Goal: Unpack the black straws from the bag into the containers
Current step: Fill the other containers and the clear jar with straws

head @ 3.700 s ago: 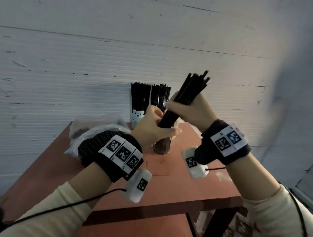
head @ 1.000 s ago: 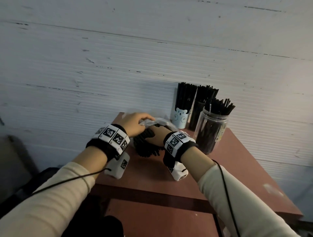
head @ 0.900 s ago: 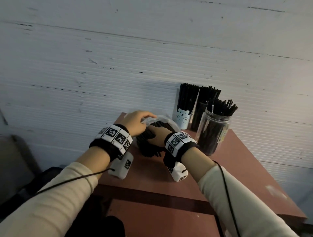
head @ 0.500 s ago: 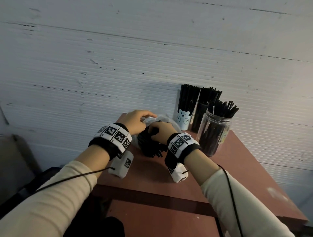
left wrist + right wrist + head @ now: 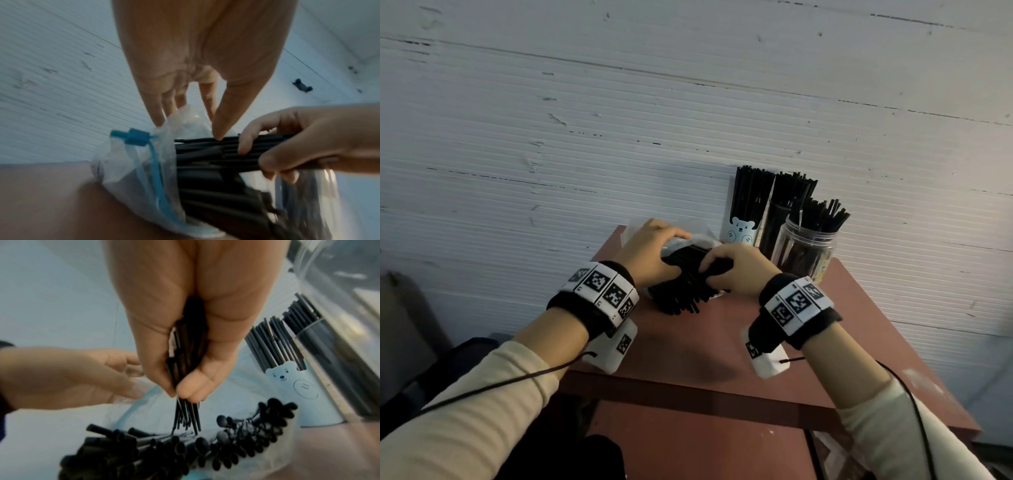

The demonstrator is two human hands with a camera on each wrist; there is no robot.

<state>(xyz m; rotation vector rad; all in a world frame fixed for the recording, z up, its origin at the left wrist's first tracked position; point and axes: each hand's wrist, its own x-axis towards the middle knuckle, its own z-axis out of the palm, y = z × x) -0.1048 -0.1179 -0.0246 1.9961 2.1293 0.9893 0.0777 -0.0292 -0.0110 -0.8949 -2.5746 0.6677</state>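
A clear zip bag full of black straws lies on the red-brown table, its mouth facing me. My left hand rests on the bag's upper lip with straight fingers, the thumb touching the straws. At the bag's mouth my right hand grips a small bundle of straws. Three containers stand at the back right, all with straws in them: a bear-print cup, a dark cup and a clear jar.
The table stands against a white ribbed wall. Its front and right parts lie bare of objects. Cables run from both wrist cameras along my sleeves. Something dark lies on the floor at the lower left.
Since 3.7 s ago the bundle I held went into the clear jar and both hands came to the bag. In the last second my right hand closed on straws and drew back slightly.
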